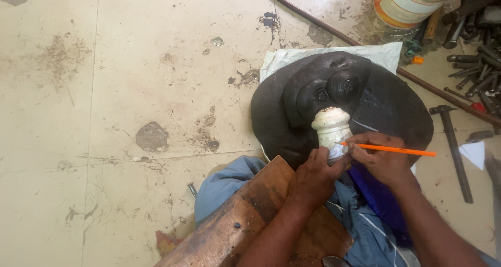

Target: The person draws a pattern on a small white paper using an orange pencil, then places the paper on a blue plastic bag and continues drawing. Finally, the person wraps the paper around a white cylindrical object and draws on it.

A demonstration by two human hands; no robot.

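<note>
Left hand [313, 175] gripping white turned piece [331, 130], right hand [380, 160] pinching orange pencil [391, 149]; bucket [409, 3] contents unseen.

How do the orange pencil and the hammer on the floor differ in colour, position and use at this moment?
The orange pencil is bright and thin; the hammer is dark and thicker. The pencil is held in the right hand, its tip on the white turned piece that the left hand grips; the hammer lies untouched on the floor. Both are long and straight.
</note>
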